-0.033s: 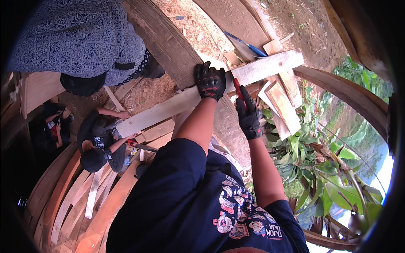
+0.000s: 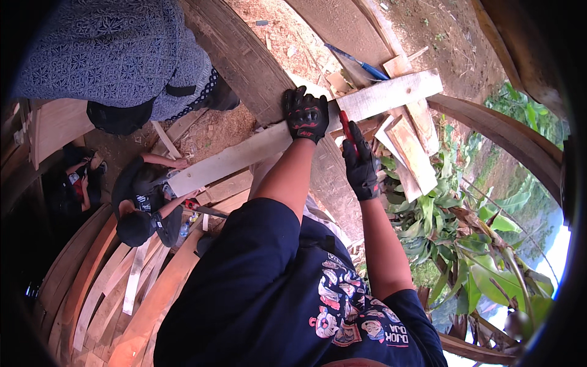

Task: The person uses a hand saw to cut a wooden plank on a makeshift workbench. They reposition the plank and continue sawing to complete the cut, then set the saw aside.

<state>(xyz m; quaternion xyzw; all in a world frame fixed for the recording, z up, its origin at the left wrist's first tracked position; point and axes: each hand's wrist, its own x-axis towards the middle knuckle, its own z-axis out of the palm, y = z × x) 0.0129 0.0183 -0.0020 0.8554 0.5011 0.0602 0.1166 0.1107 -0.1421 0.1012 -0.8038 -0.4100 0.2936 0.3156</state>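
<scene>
A long pale plank (image 2: 235,156) runs slantwise across the view, over a broad dark beam (image 2: 244,58). My left hand (image 2: 306,115), in a black glove, grips the plank near its middle with curled fingers. Just right of it my right hand (image 2: 362,168), gloved too, is closed round a slim red tool (image 2: 347,129) at the plank's near edge. That tool's exact kind is not clear. A dark strip crosses the plank between the hands. Beyond the plank lies a blue-handled tool (image 2: 372,71) with a thin blade.
Short offcuts (image 2: 408,153) lie right of my right hand, next to leafy plants (image 2: 434,229). A crouching co-worker (image 2: 137,226) is near the plank's left end; another person in patterned cloth (image 2: 122,58) is at upper left. Curved boards (image 2: 153,306) fill the lower left.
Both hands keep their grips, and the plank stays in nearly the same place. The view has shifted slightly.
</scene>
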